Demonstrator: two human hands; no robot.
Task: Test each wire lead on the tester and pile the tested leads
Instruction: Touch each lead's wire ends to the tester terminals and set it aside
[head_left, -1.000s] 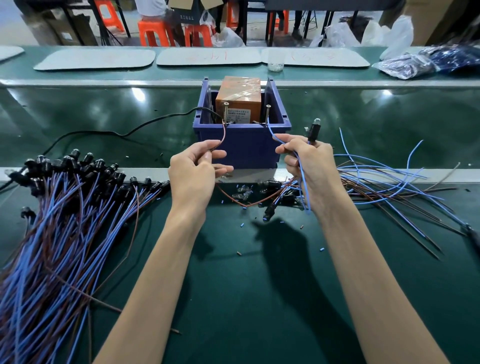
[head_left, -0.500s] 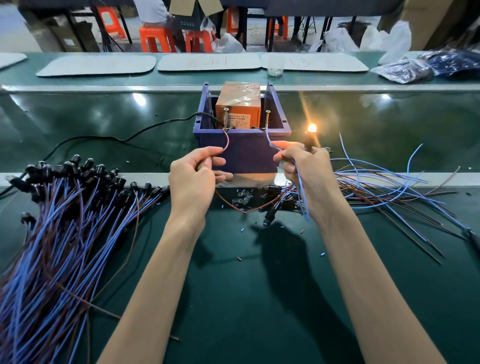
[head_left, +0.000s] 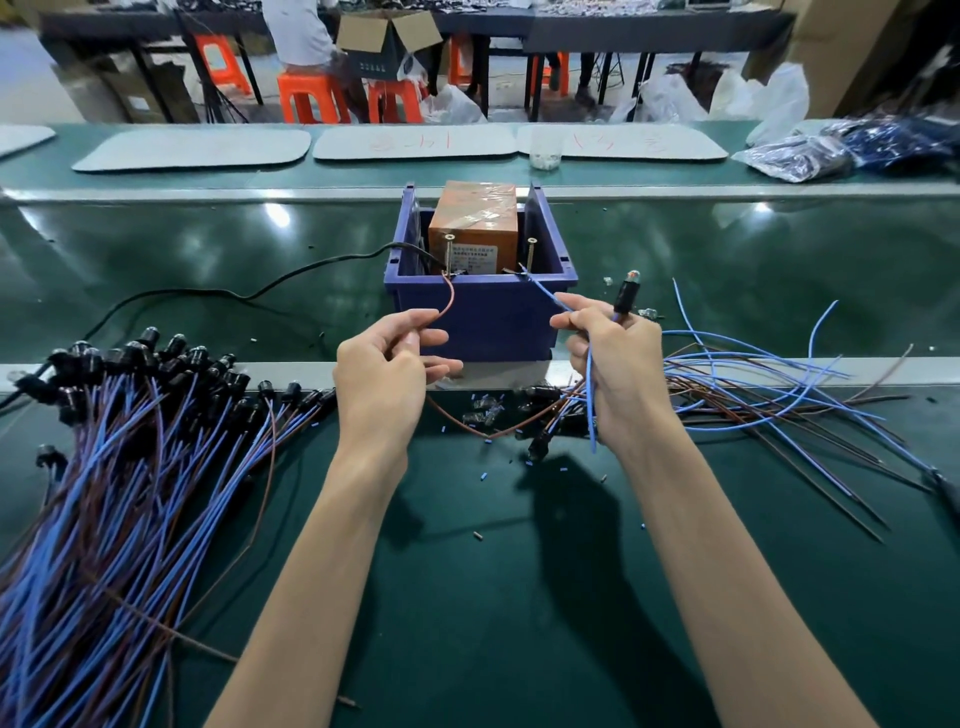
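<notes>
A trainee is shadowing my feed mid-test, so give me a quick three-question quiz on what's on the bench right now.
1. True or false: the left hand pinches the blue wire.
2. The orange tester sits inside: A) a blue bin; B) a cardboard box; C) a white tray.
3. Fill in: the black lamp holder sticks up from the ___ hand.

Key
1. False: it pinches the brown wire; the right hand holds the blue one.
2. A.
3. Right.
</notes>
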